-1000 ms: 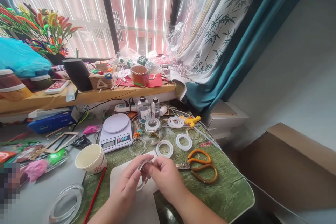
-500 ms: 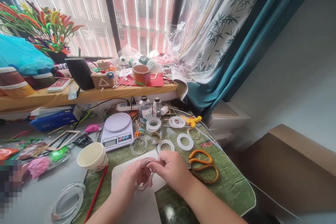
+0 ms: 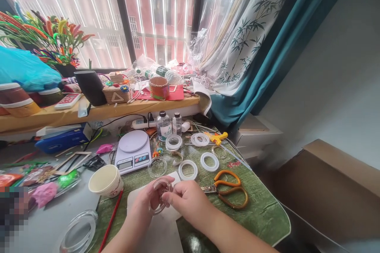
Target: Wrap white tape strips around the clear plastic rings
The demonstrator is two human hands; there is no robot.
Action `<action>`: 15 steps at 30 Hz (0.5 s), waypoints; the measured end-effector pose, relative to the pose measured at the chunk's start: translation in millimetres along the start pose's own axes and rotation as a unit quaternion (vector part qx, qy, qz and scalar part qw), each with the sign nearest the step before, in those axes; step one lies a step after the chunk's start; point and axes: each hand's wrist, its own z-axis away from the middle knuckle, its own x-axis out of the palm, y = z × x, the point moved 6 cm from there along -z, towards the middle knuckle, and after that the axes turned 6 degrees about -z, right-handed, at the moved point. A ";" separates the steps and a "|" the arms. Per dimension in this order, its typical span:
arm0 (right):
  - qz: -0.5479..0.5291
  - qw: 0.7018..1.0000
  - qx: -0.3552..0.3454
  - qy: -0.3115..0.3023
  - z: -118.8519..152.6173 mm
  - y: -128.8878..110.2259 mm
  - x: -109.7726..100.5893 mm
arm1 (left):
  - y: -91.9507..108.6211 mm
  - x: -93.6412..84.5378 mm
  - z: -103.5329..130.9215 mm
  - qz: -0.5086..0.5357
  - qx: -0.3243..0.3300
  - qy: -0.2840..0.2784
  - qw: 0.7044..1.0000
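A clear ring, like a resin bangle (image 3: pixel 157 210), is held up above the white sheet (image 3: pixel 160 235). My left hand (image 3: pixel 141 204) curls its fingers around the ring's left side. At the ring's right edge, my right hand (image 3: pixel 192 202) is closed, thumb and forefinger pinched against it; anything small between those fingertips is hidden. To the right lie scissors with orange handles (image 3: pixel 237 197). Just beyond the hands are a white ring mould (image 3: pixel 179 170), another white ring mould (image 3: pixel 202 162) and a clear ring (image 3: pixel 149 169).
A white kitchen scale (image 3: pixel 133 153), a paper cup (image 3: pixel 103 182) and a red stick (image 3: pixel 111 219) are on the left. Behind stand two clear bottles (image 3: pixel 164 130) and a yellow glue gun (image 3: pixel 219 138). More clear rings (image 3: pixel 92 225) lie front left. The table's edge (image 3: pixel 288 221) curves at right.
Both hands have shifted slightly, and the ring is turned to a steeper, narrower angle. My right hand has dropped a little, showing more of the scissors' blades. The view has tilted slightly.
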 end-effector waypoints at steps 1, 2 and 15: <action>-0.005 1.000 -0.012 0.014 0.2 1.0 1.1 | 0.8 -0.3 1.2 0.005 0.001 0.004 1.000; -0.009 1.000 -0.019 0.022 0.6 2.3 2.1 | 1.9 0.6 2.3 0.006 0.000 0.004 1.000; 0.090 0.993 -0.070 0.012 2.2 -6.6 -9.2 | 12.2 21.2 5.3 0.019 -0.064 -0.029 0.997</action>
